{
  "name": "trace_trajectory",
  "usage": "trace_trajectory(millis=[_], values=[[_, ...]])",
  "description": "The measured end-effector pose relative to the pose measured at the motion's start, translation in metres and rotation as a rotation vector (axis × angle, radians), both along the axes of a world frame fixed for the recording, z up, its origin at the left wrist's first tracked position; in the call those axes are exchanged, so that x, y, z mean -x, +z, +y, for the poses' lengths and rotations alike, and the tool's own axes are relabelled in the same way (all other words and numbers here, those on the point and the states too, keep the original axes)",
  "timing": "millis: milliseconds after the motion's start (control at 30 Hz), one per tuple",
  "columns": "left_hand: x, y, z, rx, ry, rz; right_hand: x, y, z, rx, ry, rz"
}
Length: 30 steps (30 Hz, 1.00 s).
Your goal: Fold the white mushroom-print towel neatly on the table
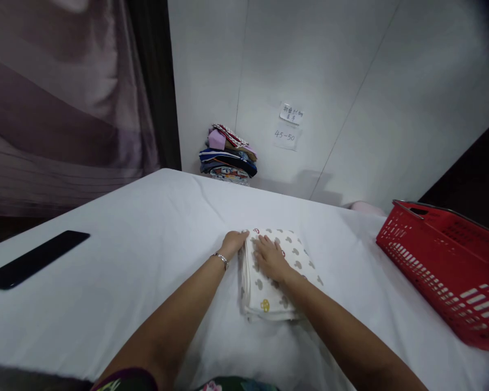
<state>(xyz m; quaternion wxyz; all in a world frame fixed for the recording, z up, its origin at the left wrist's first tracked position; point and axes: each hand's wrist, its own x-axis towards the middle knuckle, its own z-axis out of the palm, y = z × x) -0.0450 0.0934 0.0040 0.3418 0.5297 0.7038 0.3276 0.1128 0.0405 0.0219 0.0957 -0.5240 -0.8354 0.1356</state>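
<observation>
A folded white cloth (pixel 291 296) printed with grey, red and yellow mushroom shapes lies in a layered rectangle on the white-covered table. At its far left corner, my left hand (pixel 234 243) pinches the edge, with some fingertips hidden by the fabric; a silver bracelet circles that wrist. My right hand (pixel 272 259) rests flat on top of the cloth, fingers stretched out, palm down. The near folded edges show several stacked layers.
A red plastic basket (pixel 440 266) stands at the right. Against the wall sits a stack of folded clothes (pixel 228 155). A flat black object (pixel 36 258) lies at the left. Paper notes (pixel 287 136) are on the wall, and a curtain (pixel 65 98) hangs at the left.
</observation>
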Motion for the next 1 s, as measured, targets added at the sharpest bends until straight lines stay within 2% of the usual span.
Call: trace_trajectory(millis=[133, 267, 367, 500, 800, 900, 1000], values=[[0.004, -0.001, -0.012, 0.033, -0.049, -0.053, -0.006, -0.004, -0.037, 0.047, 0.041, 0.068], [0.005, -0.003, -0.03, 0.023, -0.146, -0.126, -0.014, -0.008, -0.056, 0.064, 0.038, 0.068], [0.002, -0.005, -0.042, -0.023, -0.173, -0.122, -0.014, -0.009, -0.059, 0.046, 0.029, 0.067], [-0.002, -0.006, -0.054, -0.092, -0.169, -0.02, -0.011, -0.011, -0.058, 0.034, 0.029, 0.063], [-0.003, -0.008, -0.058, -0.183, -0.202, 0.073, -0.009, -0.009, -0.063, -0.017, 0.059, 0.065], [-0.002, -0.006, -0.06, -0.174, -0.205, 0.011, -0.008, -0.002, -0.062, -0.064, 0.054, 0.171], [0.001, -0.005, -0.065, -0.138, -0.195, -0.095, -0.004, 0.004, -0.06, -0.123, -0.019, 0.277]])
